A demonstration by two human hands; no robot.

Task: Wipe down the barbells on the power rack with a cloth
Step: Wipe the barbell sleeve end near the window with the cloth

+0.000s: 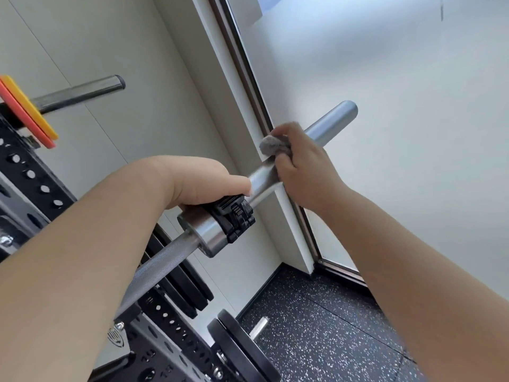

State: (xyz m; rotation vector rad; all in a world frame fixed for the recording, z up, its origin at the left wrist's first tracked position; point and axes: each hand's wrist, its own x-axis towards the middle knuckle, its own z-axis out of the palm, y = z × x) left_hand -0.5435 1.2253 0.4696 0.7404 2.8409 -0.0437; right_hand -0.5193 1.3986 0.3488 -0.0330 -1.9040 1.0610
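A steel barbell (330,121) runs from the lower left up to the right, its bare sleeve end pointing at the frosted glass. My right hand (300,164) grips a grey cloth (274,146) wrapped round the middle of the sleeve. My left hand (203,183) holds the bar at the black collar clamp (238,217), thumb lying along the sleeve. The knurled shaft (162,260) passes under my left forearm.
The black perforated power rack (30,175) stands at the left with a second bar (82,92) carrying orange and yellow plates (27,111). Black plates (239,346) hang low on the rack. A frosted glass panel and white wall corner lie close behind the sleeve. Speckled rubber floor below.
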